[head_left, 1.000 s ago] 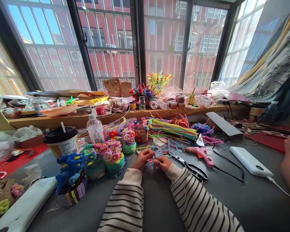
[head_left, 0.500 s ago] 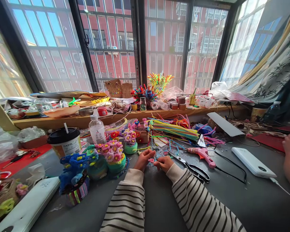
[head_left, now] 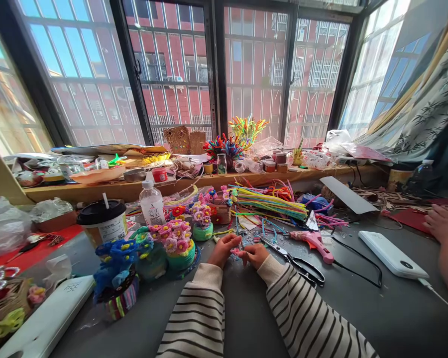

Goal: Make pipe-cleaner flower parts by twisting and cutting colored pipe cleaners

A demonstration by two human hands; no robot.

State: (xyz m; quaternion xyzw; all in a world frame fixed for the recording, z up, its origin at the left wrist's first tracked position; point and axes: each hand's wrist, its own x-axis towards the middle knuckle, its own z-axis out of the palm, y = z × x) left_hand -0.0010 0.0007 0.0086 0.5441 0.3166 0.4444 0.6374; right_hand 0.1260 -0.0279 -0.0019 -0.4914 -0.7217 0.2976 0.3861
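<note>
My left hand (head_left: 225,250) is closed in a pinch on a small pink pipe-cleaner piece (head_left: 238,253), just over the tabletop. On its other side my right hand (head_left: 257,254) pinches the same piece with thumb and fingertips. A thin light-blue stem (head_left: 236,221) rises behind my left hand; whether it joins the pink piece I cannot tell. Black-handled scissors (head_left: 296,261) lie right of my right hand, and beyond them is a pink glue gun (head_left: 317,244). Pots of fuzzy pink flowers (head_left: 174,236) and blue flowers (head_left: 116,263) stand to my left.
A bundle of coloured pipe cleaners (head_left: 271,203) lies behind my hands. A lidded cup (head_left: 102,221) and a water bottle (head_left: 151,206) stand at left. White power banks (head_left: 392,253) lie on both sides. Another person's hand (head_left: 446,223) is at the right edge.
My hands stay together on the pink piece, with small finger shifts. The other person's hand at the right edge has moved slightly left. The view has tilted a little.
</note>
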